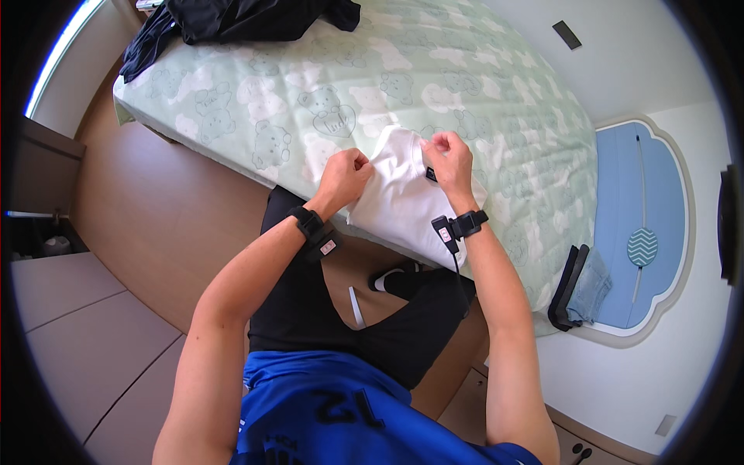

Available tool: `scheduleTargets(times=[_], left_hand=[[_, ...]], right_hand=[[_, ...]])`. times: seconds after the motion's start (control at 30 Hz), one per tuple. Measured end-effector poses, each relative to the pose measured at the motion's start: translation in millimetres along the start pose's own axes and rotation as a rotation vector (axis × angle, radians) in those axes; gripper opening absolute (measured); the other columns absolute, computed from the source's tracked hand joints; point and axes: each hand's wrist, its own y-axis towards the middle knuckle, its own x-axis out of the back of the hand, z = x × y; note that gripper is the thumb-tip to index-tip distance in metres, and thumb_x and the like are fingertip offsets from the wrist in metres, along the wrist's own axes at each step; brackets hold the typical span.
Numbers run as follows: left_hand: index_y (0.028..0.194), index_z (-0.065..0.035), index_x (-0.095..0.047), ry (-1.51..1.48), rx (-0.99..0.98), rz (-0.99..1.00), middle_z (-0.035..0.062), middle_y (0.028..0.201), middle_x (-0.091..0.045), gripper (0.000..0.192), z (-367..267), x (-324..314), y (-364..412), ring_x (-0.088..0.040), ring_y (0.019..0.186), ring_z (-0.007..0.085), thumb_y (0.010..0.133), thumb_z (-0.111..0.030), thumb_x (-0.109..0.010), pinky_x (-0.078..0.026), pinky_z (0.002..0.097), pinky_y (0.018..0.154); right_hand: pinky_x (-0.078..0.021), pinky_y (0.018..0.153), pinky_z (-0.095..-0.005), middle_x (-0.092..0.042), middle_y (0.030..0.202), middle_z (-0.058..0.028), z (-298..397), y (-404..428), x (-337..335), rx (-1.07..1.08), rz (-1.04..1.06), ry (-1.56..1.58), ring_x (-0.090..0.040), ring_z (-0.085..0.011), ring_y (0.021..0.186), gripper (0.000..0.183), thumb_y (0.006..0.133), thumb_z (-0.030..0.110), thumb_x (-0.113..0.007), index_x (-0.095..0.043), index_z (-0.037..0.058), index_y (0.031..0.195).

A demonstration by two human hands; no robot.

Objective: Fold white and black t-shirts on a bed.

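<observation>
A white T-shirt [401, 192] lies partly folded at the near edge of the bed, in front of my knees. Its neckline faces right, with a small black label [431, 174] inside the collar. My left hand [347, 176] pinches the shirt's left edge between thumb and curled fingers. At the neckline, my right hand [450, 163] holds the collar fabric in a pinch, and the wrist lies over the shirt's right part. Each wrist wears a black strap with a small device; a thin cable hangs from the right one.
A pale green bedsheet [273, 99] with bear prints covers the bed. Dark clothes [238, 20] lie in a heap at the far left. Folded dark garments [567, 288] and folded denim [589, 285] rest by the blue headboard [619, 232]. Grey-brown cabinets [75, 290] stand at left.
</observation>
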Motion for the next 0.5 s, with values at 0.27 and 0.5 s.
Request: scheduleTargets(times=[0.27,0.5], left_hand=[[0.090,0.0065,-0.068,-0.124,0.047,-0.050,0.0175,0.077,-0.070,0.024,-10,-3,-11,-0.067,0.069,0.0266,0.088,-0.017,-0.066,-0.053,0.0368,0.068],[0.091,0.0063,-0.068,-0.051,0.049,-0.059,0.0170,0.075,-0.070,0.020,-8,2,-16,-0.067,0.068,0.0255,0.089,-0.014,-0.065,-0.053,0.0370,0.067]], right_hand=[[-0.0495,0.086,-0.0374,-0.072,0.093,-0.0151,9,62,-22,0.173,0.383,-0.108,-0.065,-0.0317,0.093,0.028,0.083,0.030,-0.076,-0.071,0.0029,0.092],[-0.0490,0.070,-0.0380,-0.067,0.072,-0.0139,3,62,-53,0.104,0.405,-0.070,-0.064,-0.0291,0.068,0.025,0.082,0.028,-0.075,-0.070,0.0034,0.082]])
